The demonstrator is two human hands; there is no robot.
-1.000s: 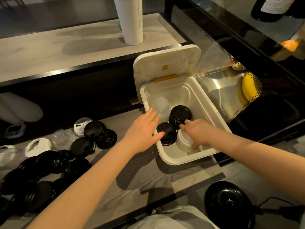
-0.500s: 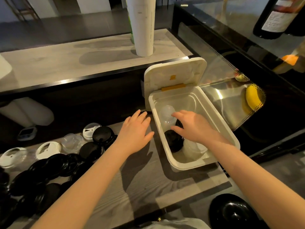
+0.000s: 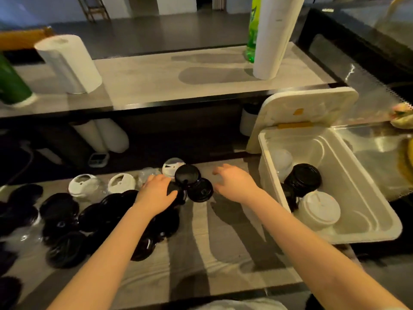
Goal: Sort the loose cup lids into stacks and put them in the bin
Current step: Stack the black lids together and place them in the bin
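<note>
Head view looks down over both bare forearms, which reach forward across the wooden counter (image 3: 223, 253). My left hand (image 3: 156, 193) sits palm down at the right edge of the loose black lids (image 3: 67, 220), its fingers curled round one black lid (image 3: 173, 190) in what looks like a grip. My right hand (image 3: 234, 186) hovers just above the counter between that pile and the bin (image 3: 380, 229); its fingers are spread and loosely bent, and it holds nothing.

Just past the left fingertips stand two short black stacks (image 3: 190, 177), touching each other. Along the far edge of the pile lie three white lids (image 3: 83, 186), with a few clear lids (image 3: 147, 173) among them; those are blurred.

To the right, the white bin rests on the counter, its flap (image 3: 308, 108) tipped up at the back. Inside, near the left wall, I see a white stack (image 3: 319, 209) nearest me, a black stack (image 3: 302, 180) lying on its side behind it, and a clear stack (image 3: 281, 161) farthest back.

Beyond, the raised shelf (image 3: 156, 81) carries a paper towel roll (image 3: 69, 63) at left and a tall white roll (image 3: 272, 36) beside a green bottle (image 3: 251, 36) at right.
</note>
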